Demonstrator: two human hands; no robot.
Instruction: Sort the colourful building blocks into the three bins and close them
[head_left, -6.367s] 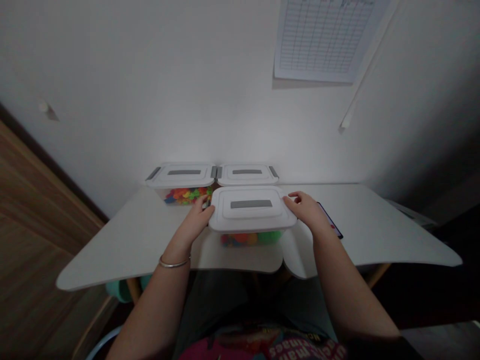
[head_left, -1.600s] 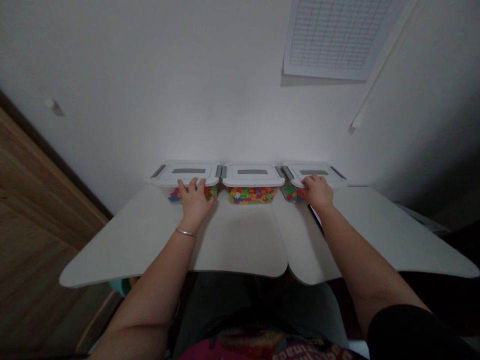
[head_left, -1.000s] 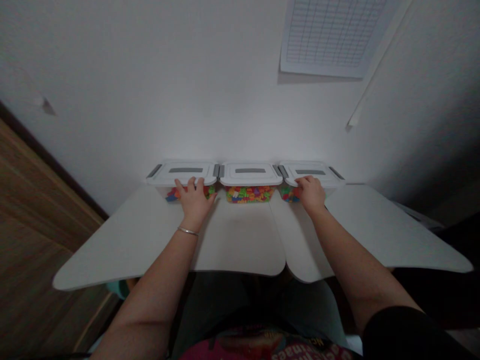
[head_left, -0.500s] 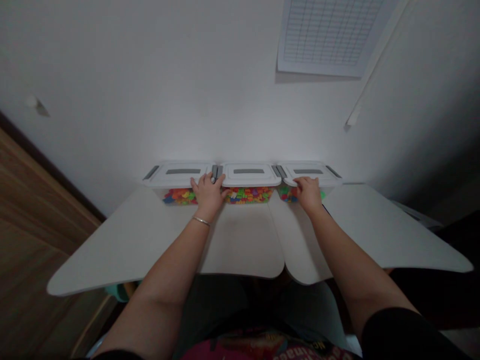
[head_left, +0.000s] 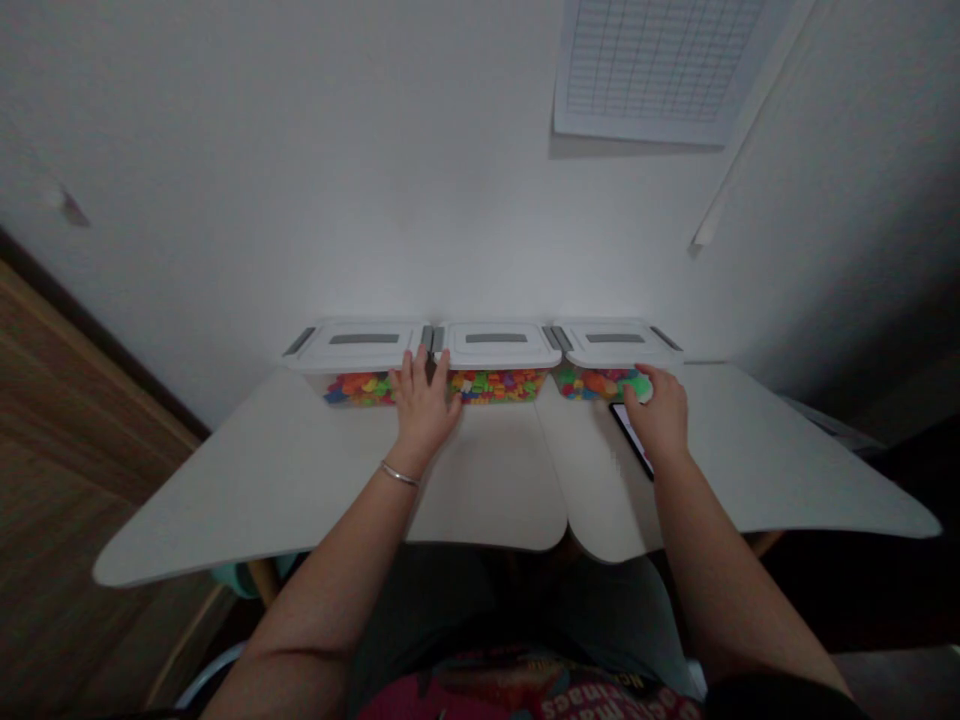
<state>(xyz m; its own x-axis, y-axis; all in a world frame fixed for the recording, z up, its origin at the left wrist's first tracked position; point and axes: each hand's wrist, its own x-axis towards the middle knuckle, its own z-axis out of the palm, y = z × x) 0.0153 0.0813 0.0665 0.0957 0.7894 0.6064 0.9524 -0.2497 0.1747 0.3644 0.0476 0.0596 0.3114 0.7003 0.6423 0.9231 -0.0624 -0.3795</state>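
Observation:
Three clear boxes of coloured pieces with white lids stand in a row against the wall: the left box point(head_left: 352, 352), the middle box point(head_left: 496, 350) and the right box point(head_left: 613, 348). My left hand point(head_left: 424, 408), a bangle on its wrist, lies with fingers spread against the fronts of the left and middle boxes where they meet. My right hand point(head_left: 660, 412) rests on a dark phone point(head_left: 628, 432) lying on the table just in front of the right box. Its fingers are curled, and I cannot see whether they grip the phone.
The white table point(head_left: 300, 470) is made of two curved tops meeting at a seam near the middle. A printed grid sheet point(head_left: 652, 70) hangs on the wall above. A wooden panel point(head_left: 67, 420) runs along the left side.
Earlier I held one box with both hands near me; it now stands at the right end of the row. In the last half second my right hand left that box and came down on the phone.

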